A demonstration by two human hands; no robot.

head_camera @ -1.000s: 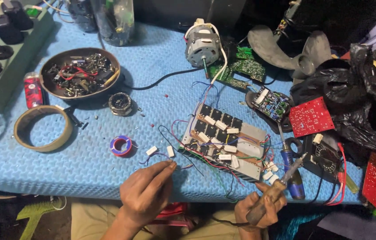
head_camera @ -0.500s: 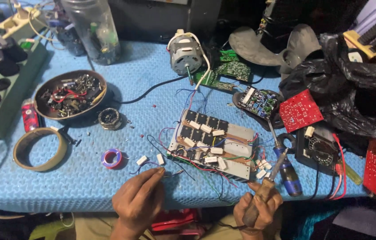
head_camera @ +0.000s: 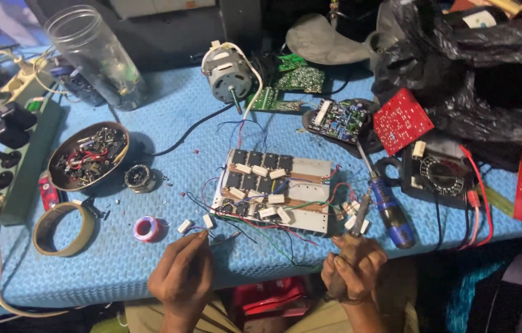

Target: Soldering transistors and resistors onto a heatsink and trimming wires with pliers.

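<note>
My left hand [head_camera: 181, 271] is at the table's front edge, its fingertips pinched on a thin wire [head_camera: 221, 237] that lies just in front of the circuit assembly [head_camera: 273, 188]. The assembly is a white plate carrying black components, white resistors and loose coloured wires. My right hand [head_camera: 353, 268] grips a soldering iron [head_camera: 360, 216]. The iron's tip points up and away, beside the plate's right front corner.
Blue-handled screwdriver [head_camera: 392, 213], multimeter [head_camera: 437, 176] and red boards [head_camera: 401, 120] lie at right, under a black plastic bag [head_camera: 477, 74]. A small motor [head_camera: 227, 71] and green boards [head_camera: 292, 80] sit behind. Left: parts bowl [head_camera: 88, 154], tape roll [head_camera: 63, 228], pink solder spool [head_camera: 147, 228], jar [head_camera: 97, 52], power strip [head_camera: 20, 160].
The view has shifted, so everything sits further left in the picture. Both hands stay at the front edge with the same grips, the left still pinching the wire.
</note>
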